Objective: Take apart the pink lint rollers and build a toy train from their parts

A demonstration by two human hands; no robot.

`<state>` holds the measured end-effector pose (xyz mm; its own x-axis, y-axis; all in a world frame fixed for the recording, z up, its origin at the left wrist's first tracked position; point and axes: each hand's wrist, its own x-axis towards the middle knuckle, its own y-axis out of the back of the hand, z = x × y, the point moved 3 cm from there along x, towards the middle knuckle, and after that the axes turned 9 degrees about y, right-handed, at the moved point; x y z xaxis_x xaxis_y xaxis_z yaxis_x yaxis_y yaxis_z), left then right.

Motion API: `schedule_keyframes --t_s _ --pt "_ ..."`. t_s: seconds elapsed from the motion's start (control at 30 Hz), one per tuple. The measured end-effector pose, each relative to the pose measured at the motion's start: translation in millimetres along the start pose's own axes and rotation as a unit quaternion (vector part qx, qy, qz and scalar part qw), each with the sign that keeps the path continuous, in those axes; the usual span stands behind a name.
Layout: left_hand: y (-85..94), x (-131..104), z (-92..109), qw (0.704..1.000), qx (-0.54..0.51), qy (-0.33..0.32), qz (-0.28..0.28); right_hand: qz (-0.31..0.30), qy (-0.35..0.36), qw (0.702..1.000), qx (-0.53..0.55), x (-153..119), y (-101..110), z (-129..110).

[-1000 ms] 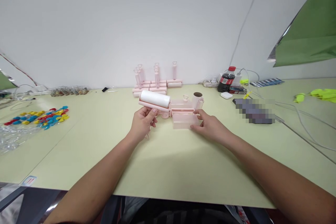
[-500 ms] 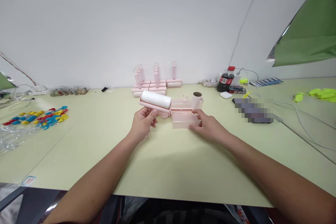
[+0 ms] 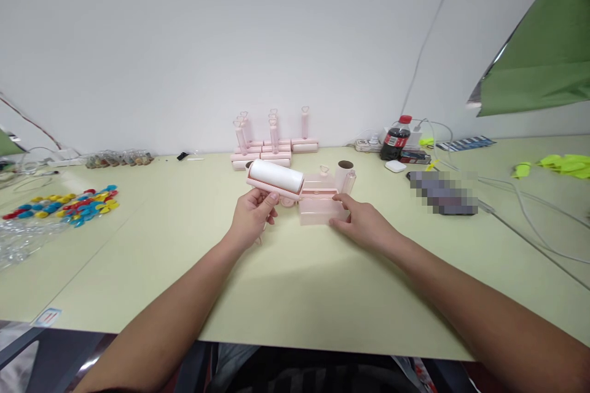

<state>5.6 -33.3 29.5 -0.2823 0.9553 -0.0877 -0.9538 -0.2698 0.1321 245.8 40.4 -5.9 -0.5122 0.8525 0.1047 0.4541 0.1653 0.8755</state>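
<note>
Edging rightward, the left hand [image 3: 251, 218] holds a white roller [image 3: 278, 176] (tilted).

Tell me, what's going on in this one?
A person works with both hands at a table. The left hand holds up a tilted pink roller with a white roll in it. The right hand touches the right end of a translucent pink case on the table. Behind them, similar pink rollers are grouped near the wall.
</note>
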Motion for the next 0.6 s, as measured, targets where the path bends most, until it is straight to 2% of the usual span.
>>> schedule_keyframes --t_s 0.27,0.43,0.5,0.6 --pt "-2.5 0.3 -2.4 1.000 0.008 0.004 -0.013 -0.003 -0.012 1.000 -0.024 -0.1 0.9 -7.9" --pt "-7.0 -0.2 -7.5 0.998 0.037 0.006 -0.045 0.011 -0.011 0.999 -0.041 -2.4 4.7 -8.0" --pt "-9.6 0.4 -11.3 0.996 0.050 -0.010 -0.071 0.050 0.024 0.998 -0.041 -6.8 9.9 -11.5" --pt "-15.7 0.4 -17.2 0.988 0.080 -0.049 -0.119 0.092 0.134 0.986 0.038 -16.4 15.1 -25.4"
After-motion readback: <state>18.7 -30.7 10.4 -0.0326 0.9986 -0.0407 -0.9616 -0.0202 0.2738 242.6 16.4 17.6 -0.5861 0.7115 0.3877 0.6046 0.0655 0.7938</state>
